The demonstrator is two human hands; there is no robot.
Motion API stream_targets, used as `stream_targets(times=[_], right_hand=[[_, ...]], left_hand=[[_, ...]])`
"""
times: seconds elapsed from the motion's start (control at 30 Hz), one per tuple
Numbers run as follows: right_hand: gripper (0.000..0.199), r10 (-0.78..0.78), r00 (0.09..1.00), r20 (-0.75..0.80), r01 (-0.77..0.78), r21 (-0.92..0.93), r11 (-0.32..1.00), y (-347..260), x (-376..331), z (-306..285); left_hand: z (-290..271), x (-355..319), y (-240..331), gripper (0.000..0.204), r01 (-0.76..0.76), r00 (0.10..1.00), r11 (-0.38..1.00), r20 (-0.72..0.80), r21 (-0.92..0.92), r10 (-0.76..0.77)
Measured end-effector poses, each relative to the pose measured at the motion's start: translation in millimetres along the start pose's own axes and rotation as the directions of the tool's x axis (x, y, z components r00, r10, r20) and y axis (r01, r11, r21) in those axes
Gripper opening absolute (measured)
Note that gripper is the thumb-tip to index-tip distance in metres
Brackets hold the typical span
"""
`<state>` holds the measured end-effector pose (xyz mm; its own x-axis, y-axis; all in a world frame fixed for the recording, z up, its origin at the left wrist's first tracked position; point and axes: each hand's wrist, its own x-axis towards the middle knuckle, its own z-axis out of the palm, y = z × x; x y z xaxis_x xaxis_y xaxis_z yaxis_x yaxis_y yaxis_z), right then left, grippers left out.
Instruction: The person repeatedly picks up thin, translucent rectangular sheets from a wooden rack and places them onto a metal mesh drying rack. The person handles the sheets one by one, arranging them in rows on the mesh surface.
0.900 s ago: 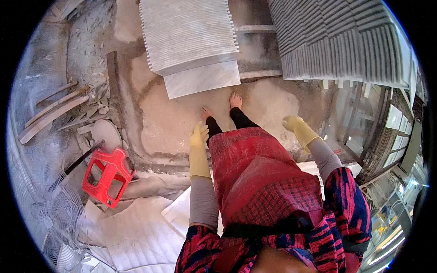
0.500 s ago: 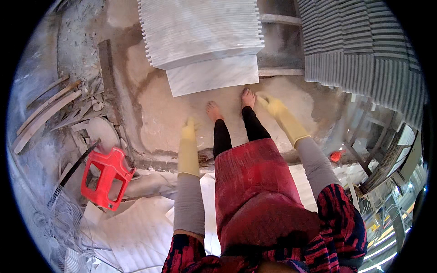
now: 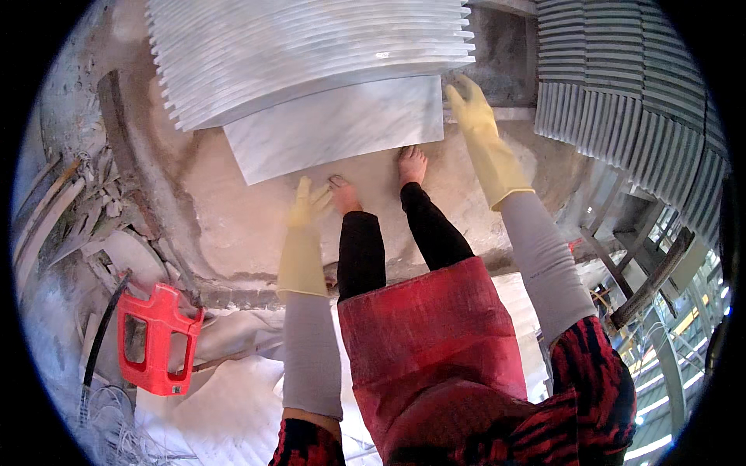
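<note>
Both of my hands wear pale yellow rubber gloves. Ahead of my feet rises a stack of white-grey stone tiles [image 3: 311, 46], their edges stepped one past another. A smooth white marble slab [image 3: 342, 128] shows at its near side. My left hand [image 3: 305, 203] hovers near the slab's lower edge, beside my left foot, with fingers spread and nothing in it. Near the slab's right corner is my right hand [image 3: 471, 105], thumb and fingers apart and nothing held. Whether either hand touches stone I cannot tell.
Stacks of grey tiles [image 3: 590, 85] stand at the right. A red plastic stool [image 3: 159, 339] lies at the lower left, near stone offcuts [image 3: 128, 252] and curved strips [image 3: 47, 210]. A dark beam [image 3: 124, 140] lies along the left. White sheeting [image 3: 210, 400] covers ground behind me.
Both hands have reached forward toward the slab, the right one up to its right corner. The view has shifted, and the stack and slab now appear larger and closer.
</note>
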<state>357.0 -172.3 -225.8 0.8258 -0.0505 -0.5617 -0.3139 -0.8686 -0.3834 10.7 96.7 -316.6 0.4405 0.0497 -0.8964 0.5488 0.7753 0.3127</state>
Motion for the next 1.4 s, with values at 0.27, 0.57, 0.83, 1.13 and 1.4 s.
stream_targets(times=[0.27, 0.57, 0.83, 1.13, 1.4], right_hand=[[0.062, -0.017, 0.946, 0.324, -0.138, 0.45, 0.882, 40.9, 48.9, 36.9], [0.042, 0.177, 0.904, 0.389, -0.377, 0.531, 0.759, 17.7, -36.4, 9.6], [0.052, 0.272, 0.9, 0.34, -0.373, 0.281, 0.884, 23.9, -79.7, 3.4], [0.081, 0.061, 0.987, -0.149, 0.058, 0.685, 0.726, -74.2, -20.6, -17.8], [0.079, 0.17, 0.945, -0.279, 0.015, 0.555, 0.832, -87.8, -10.2, -0.5]], left_hand=[[135.7, 50.4, -13.4, 0.054, 0.132, 0.99, 0.657, 0.07, -0.743, -0.119], [112.2, -0.6, -4.0, 0.057, -0.264, 0.964, 0.964, -0.029, 0.006, 0.264], [141.1, -70.9, 63.4, 0.062, -0.165, 0.981, 0.893, -0.16, -0.419, 0.107], [133.2, -103.9, 41.5, 0.055, -0.26, 0.954, 0.839, -0.264, -0.479, 0.144], [111.6, -129.1, 4.0, 0.053, -0.232, 0.95, 0.806, -0.304, -0.544, 0.068]])
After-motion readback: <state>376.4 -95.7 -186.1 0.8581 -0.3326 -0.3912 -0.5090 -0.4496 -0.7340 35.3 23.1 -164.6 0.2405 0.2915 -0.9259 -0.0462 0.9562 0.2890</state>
